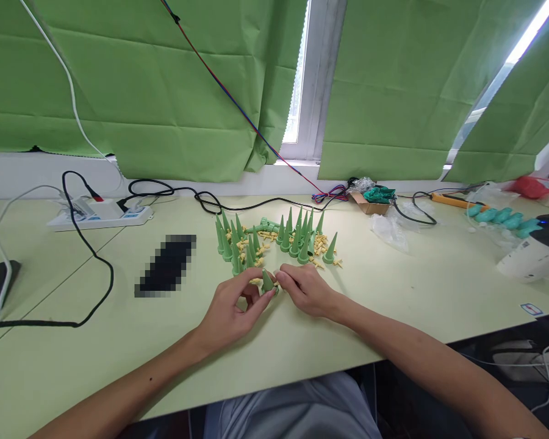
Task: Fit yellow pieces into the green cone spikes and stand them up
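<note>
In the head view, my left hand (233, 308) pinches a small green plastic cone (268, 281) between thumb and fingers, just above the table. A small yellow piece (255, 281) shows at the cone's left side. My right hand (307, 289) is closed at the cone's right side, its thumb and forefinger pressed together; whatever lies between them is too small to make out. Beyond my hands stand several more green cones (294, 245), pointed ends up, in a left and a right group. Loose yellow cross-shaped pieces (321, 244) are scattered around them.
Behind the cones lie green tubular parts (257, 228). A pixelated dark object (165, 266) rests to the left, near a white power strip (101, 216) with black cables. At right are a small cardboard box (369, 205), clear plastic bags (388, 233), teal parts (503, 218) and a white container (533, 256).
</note>
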Demonstrator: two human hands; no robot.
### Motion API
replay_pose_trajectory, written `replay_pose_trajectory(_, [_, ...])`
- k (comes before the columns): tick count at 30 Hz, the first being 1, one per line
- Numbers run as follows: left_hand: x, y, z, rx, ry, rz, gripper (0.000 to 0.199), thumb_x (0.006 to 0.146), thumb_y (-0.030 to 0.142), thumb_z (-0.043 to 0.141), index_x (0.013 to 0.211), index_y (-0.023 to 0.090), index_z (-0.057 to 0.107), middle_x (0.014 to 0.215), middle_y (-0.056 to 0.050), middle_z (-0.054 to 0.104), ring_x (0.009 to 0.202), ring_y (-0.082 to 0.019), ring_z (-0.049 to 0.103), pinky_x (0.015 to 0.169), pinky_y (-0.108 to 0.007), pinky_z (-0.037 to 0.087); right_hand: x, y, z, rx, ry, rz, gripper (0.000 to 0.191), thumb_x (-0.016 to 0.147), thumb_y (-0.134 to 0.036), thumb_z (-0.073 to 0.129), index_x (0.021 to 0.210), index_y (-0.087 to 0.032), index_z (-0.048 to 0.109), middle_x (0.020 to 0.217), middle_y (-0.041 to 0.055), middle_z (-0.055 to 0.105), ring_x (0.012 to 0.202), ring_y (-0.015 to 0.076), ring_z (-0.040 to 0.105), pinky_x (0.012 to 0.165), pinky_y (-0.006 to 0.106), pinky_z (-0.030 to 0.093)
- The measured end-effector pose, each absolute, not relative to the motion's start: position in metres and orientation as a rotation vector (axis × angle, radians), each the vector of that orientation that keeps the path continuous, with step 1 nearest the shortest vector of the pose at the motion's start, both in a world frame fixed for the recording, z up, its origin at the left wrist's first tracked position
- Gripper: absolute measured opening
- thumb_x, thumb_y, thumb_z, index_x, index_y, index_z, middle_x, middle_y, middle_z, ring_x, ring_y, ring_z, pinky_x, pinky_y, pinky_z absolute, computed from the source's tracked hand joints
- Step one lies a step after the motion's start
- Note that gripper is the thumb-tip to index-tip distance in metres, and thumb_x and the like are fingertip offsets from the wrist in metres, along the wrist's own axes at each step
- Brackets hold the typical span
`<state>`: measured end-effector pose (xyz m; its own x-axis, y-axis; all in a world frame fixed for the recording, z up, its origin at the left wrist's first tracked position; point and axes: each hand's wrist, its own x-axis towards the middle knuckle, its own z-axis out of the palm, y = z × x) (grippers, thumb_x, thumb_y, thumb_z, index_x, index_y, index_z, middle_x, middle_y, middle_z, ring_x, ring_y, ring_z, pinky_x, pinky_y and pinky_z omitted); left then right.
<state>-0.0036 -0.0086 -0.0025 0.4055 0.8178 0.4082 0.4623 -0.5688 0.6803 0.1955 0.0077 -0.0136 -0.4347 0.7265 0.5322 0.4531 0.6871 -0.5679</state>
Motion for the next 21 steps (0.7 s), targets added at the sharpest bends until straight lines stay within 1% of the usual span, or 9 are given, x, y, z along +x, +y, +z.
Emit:
replay_pose_trajectory(3, [-0.0038,-0.0084,-0.0037,2.19,1.097,1.039,0.021,0.09,0.032,0.062,0.106,0.018,0.058,0.057,0.005,0.055,0.05,-0.011,0.054,0.048,-0.02,0.041,0.1953,0.0075,-0.013,-0.906,-2.079,0.437,0.033,0.101,-0.029,0.037,0.069,-0.022,0.032,0.056,-0.0065,0.032,0.049,0.0095,0.029,0.053,0.024,0.024])
replay_pose_trajectory(6, [-0.0044,-0.0068,-0.0067,2.232,1.053,1.107,0.019,0.089,0.027,0.063,0.105,0.018,0.059,0.057,0.006,0.054,0.05,-0.01,0.052,0.048,-0.019,0.041,0.1951,0.007,-0.0127,-0.914,-2.083,0.436,0.033,0.101,-0.028,0.037,0.069,-0.022,0.03,0.056,-0.0068,0.03,0.049,0.0094,0.027,0.053,0.024,0.023])
replay_pose_trajectory(11, [-0.0055,-0.0046,-0.0098,2.361,0.955,1.189,0.017,0.089,0.018,0.063,0.107,0.019,0.06,0.061,0.008,0.053,0.049,-0.007,0.049,0.054,-0.019,0.044,0.1949,0.0068,-0.0137,-0.911,-2.11,0.429,0.033,0.101,-0.026,0.036,0.069,-0.022,0.028,0.055,-0.007,0.027,0.048,0.0092,0.025,0.053,0.025,0.022])
replay_pose_trajectory(13, [-0.0053,-0.0046,-0.0095,2.398,0.896,1.197,0.019,0.091,0.016,0.061,0.109,0.02,0.059,0.069,0.006,0.057,0.051,-0.006,0.049,0.053,-0.018,0.045,0.1948,0.0069,-0.0141,-0.912,-2.118,0.424,0.033,0.1,-0.025,0.035,0.068,-0.022,0.027,0.055,-0.007,0.026,0.048,0.0093,0.024,0.053,0.026,0.021])
replay_pose_trajectory(17, [-0.005,-0.0052,-0.0089,2.466,0.794,1.189,0.025,0.092,0.011,0.058,0.114,0.023,0.057,0.09,0.001,0.064,0.056,-0.006,0.049,0.053,-0.017,0.045,0.1947,0.0069,-0.0143,-0.913,-2.115,0.418,0.034,0.1,-0.025,0.035,0.068,-0.022,0.027,0.055,-0.0068,0.026,0.048,0.0094,0.024,0.053,0.026,0.021])
replay_pose_trajectory(21, [-0.0055,-0.0042,-0.009,2.484,0.77,1.209,0.028,0.092,0.008,0.056,0.116,0.023,0.057,0.107,-0.004,0.065,0.061,-0.006,0.052,0.054,-0.017,0.047,0.1948,0.0076,-0.0152,-0.923,-2.086,0.42,0.034,0.101,-0.026,0.036,0.068,-0.022,0.029,0.055,-0.0064,0.029,0.048,0.0094,0.027,0.053,0.026,0.022])
